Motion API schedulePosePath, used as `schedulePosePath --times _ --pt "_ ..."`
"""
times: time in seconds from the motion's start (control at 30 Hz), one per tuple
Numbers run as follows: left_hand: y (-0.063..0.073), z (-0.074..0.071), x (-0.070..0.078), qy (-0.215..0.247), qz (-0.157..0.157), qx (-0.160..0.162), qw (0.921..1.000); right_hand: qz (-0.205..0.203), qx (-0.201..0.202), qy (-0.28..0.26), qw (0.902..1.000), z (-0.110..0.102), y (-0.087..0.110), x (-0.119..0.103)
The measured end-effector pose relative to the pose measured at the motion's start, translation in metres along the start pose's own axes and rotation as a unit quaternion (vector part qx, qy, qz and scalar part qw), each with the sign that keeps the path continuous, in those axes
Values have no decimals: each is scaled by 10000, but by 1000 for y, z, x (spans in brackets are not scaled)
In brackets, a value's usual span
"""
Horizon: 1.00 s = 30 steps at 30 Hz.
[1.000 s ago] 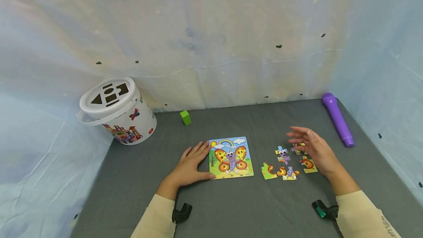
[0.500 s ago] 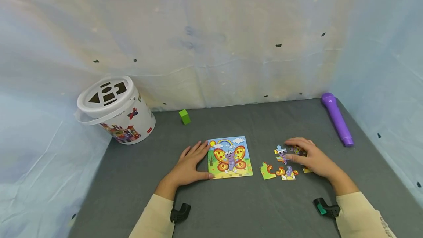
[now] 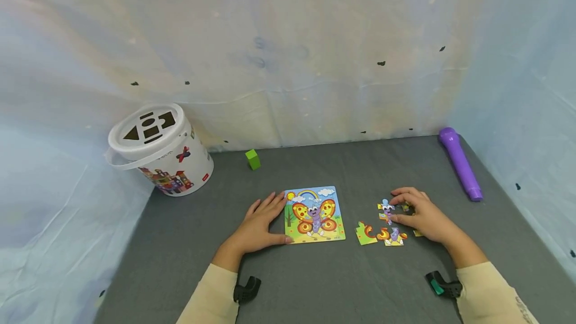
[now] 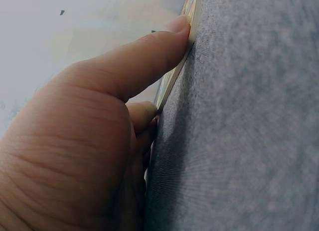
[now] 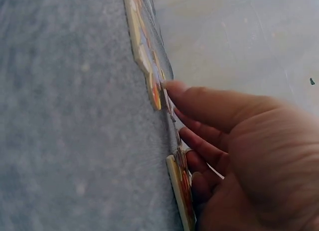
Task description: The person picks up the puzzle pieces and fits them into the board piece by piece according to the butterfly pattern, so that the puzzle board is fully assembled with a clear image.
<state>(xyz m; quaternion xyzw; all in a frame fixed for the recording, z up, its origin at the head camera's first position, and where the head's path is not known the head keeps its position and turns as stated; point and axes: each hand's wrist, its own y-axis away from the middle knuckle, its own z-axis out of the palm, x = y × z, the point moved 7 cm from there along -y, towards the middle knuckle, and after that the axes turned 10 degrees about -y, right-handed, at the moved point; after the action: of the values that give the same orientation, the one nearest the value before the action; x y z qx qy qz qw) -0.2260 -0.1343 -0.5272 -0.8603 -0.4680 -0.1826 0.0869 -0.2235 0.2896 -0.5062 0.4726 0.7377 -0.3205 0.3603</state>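
Note:
A square butterfly puzzle board (image 3: pixel 317 226) lies on the dark grey tabletop in the head view. My left hand (image 3: pixel 261 226) rests at its left side, thumb on the near corner and fingertips along the edge. To the right, my right hand (image 3: pixel 427 216) pinches a puzzle piece (image 3: pixel 385 208) with the purple butterfly's head, thumb and index finger at its right side. The other fingers arch over more pieces, partly hidden under the hand. Nearer me lie a green corner piece (image 3: pixel 365 234) and a piece with the purple body (image 3: pixel 394 237).
A white lidded bucket (image 3: pixel 180 169) with shape holes stands at the back left. A green block (image 3: pixel 253 159) sits near the back wall. Along the right edge lies a purple microphone-shaped toy (image 3: pixel 460 164). Pale cloth walls (image 3: pixel 315 64) enclose the table's back and sides.
My right hand has come down from above the pieces onto the butterfly-head piece, which has shifted slightly right. The left hand stays at the board's edge.

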Motion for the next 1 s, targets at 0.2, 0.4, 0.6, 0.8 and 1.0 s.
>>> schedulePosePath --times 0.2,0.4,0.6,0.8,1.0 --pt "0 2 0 31 -68 -55 10000 71 -113 287 9995 3 -1 -3" --pt "0 2 -1 69 -82 -65 9999 165 -80 104 9998 4 -4 -4" --pt "0 1 0 68 -91 -83 9999 337 -10 276 9990 5 -5 -10" --pt "-1 1 1 56 -67 -58 9999 188 73 81 9998 6 -5 -16" --pt "0 0 1 79 -37 -42 10000 -148 29 -411 9990 9 -7 -23"
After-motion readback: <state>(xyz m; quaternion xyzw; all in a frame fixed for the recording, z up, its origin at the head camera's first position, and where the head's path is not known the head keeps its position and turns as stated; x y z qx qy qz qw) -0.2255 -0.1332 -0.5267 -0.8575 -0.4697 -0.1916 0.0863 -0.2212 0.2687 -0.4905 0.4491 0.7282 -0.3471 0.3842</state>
